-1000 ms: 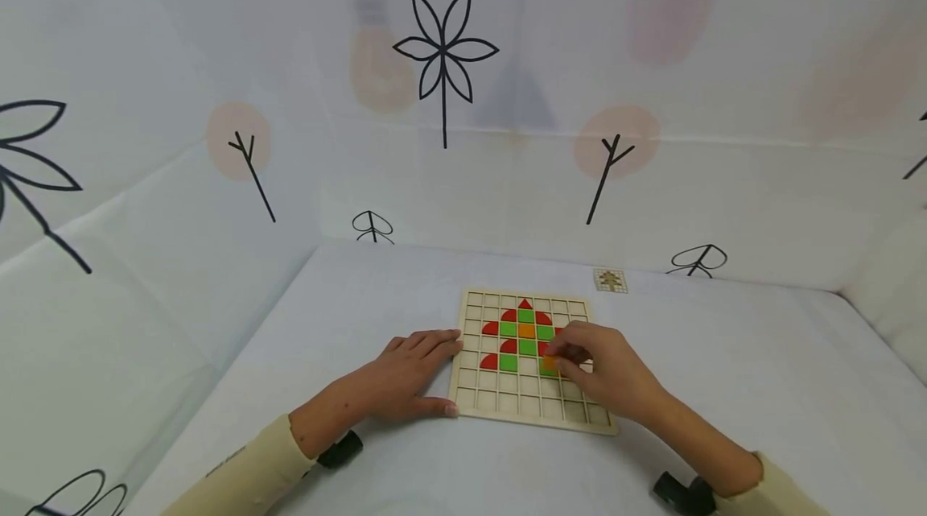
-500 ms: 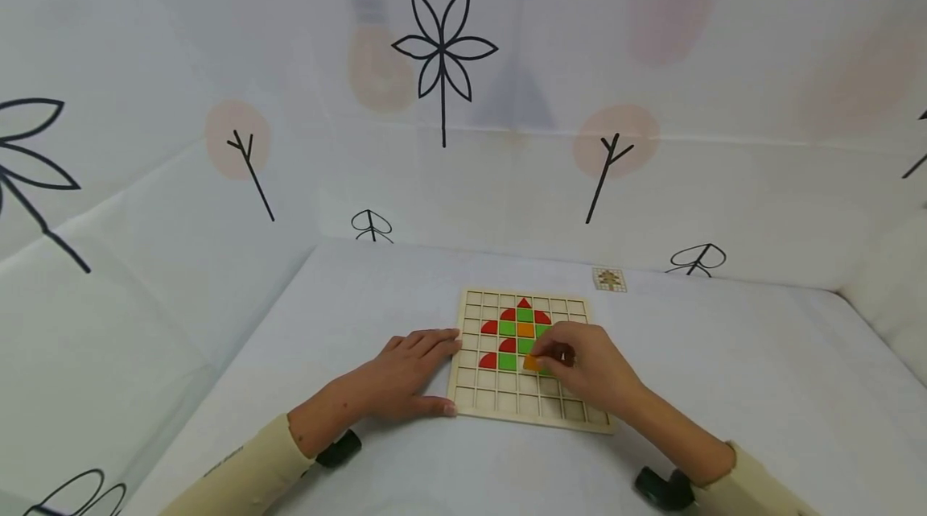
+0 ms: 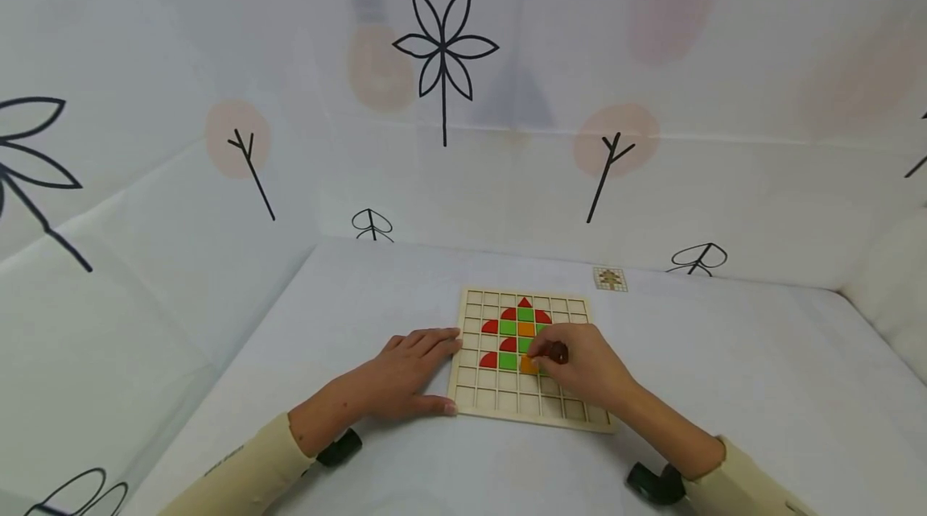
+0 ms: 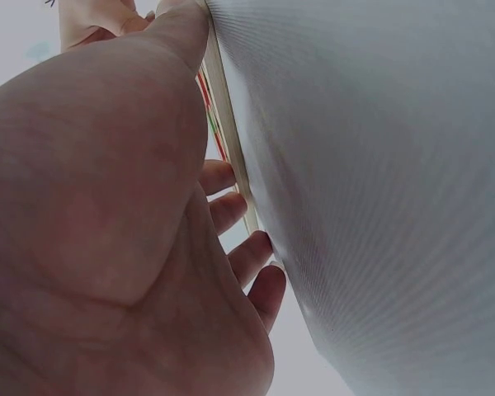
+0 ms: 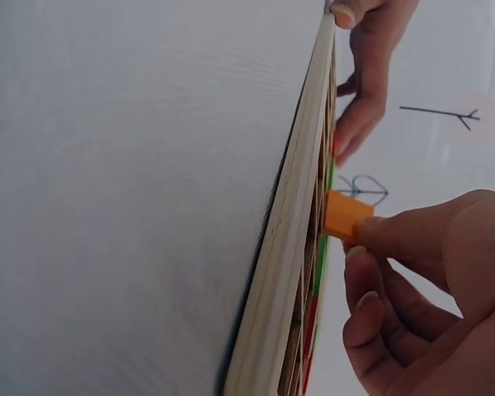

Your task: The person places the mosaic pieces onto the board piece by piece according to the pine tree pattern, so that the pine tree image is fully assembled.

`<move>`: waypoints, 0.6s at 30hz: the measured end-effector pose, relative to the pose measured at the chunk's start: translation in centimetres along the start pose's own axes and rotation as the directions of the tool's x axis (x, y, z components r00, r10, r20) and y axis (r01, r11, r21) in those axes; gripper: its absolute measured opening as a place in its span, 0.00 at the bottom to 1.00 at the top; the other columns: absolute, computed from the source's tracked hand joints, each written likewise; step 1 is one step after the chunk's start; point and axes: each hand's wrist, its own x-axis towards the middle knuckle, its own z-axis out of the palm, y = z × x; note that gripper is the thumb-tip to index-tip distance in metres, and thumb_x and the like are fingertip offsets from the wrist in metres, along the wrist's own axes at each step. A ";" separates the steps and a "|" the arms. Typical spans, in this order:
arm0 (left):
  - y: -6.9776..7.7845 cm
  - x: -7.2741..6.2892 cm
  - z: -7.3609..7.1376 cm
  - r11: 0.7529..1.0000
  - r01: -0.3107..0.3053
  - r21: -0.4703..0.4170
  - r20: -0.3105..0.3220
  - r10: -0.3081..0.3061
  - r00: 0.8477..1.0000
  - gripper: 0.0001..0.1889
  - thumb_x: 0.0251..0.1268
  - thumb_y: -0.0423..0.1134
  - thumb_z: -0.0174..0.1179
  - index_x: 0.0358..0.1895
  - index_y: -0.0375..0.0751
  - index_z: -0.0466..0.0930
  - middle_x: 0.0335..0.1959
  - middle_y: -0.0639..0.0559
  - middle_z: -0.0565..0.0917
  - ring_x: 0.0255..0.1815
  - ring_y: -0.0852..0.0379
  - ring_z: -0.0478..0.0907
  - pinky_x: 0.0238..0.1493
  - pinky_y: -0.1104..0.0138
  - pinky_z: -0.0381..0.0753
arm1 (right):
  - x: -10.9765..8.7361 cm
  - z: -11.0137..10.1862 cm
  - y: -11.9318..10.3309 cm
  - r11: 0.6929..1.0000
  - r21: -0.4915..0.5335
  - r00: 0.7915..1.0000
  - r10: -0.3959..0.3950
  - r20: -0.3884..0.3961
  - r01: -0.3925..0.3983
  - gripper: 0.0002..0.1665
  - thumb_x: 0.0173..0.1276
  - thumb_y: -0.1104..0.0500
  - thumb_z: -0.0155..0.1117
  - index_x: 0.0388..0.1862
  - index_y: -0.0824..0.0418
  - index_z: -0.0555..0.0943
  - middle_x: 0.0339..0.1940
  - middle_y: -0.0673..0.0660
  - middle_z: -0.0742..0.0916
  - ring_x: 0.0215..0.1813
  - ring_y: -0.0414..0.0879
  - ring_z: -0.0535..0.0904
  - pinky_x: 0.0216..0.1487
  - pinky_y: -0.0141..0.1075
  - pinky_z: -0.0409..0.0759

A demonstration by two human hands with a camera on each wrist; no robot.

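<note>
A square wooden grid board (image 3: 500, 401) lies on the white table, with red, green and orange tiles set in its cells in a tree-like pattern. My right hand (image 3: 582, 363) pinches an orange square tile (image 5: 348, 216) between thumb and fingers. In the right wrist view that tile stands tilted, its lower edge at the board's surface, beside a green tile. My left hand (image 3: 405, 375) rests flat at the board's left edge, fingertips and thumb touching the rim, fingers straight. The right hand covers some tiles on the pattern's right side.
A small card (image 3: 611, 279) with a tree pattern on a grid lies behind the board, toward the right. White cloth walls (image 3: 507, 202) with printed plant drawings surround the table. Dark wrist devices (image 3: 655, 484) sit under both forearms.
My right hand has moved left over the board with the orange tile, then lowered it slightly at a cell in the middle column. The left hand has stayed in place.
</note>
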 end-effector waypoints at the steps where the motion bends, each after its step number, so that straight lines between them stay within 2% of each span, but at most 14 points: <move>1: 0.0 0.0 0.0 1.000 0.001 0.000 0.001 -0.001 1.000 0.50 0.69 0.74 0.57 0.86 0.53 0.53 0.87 0.57 0.52 0.85 0.51 0.52 0.77 0.46 0.63 | 0.0 0.0 0.1 1.000 -0.002 1.000 0.002 0.001 -0.002 0.11 0.66 0.67 0.77 0.35 0.51 0.89 0.33 0.42 0.87 0.34 0.40 0.78 0.37 0.31 0.80; 11: -0.1 0.1 0.1 1.000 0.013 -0.003 0.006 -0.013 1.000 0.51 0.68 0.75 0.57 0.87 0.54 0.52 0.88 0.58 0.52 0.86 0.52 0.51 0.77 0.46 0.63 | 0.2 0.3 0.2 0.999 -0.014 1.000 0.030 -0.005 -0.030 0.09 0.66 0.65 0.79 0.36 0.50 0.90 0.35 0.43 0.87 0.35 0.41 0.78 0.38 0.31 0.81; 18: -0.1 0.1 0.2 1.000 0.002 -0.004 -0.002 -0.002 1.000 0.51 0.69 0.75 0.56 0.87 0.54 0.52 0.88 0.58 0.52 0.86 0.52 0.51 0.77 0.46 0.63 | 0.1 0.4 0.2 0.996 -0.080 1.000 0.029 -0.009 -0.030 0.08 0.63 0.64 0.81 0.38 0.52 0.92 0.36 0.46 0.84 0.36 0.43 0.75 0.36 0.31 0.77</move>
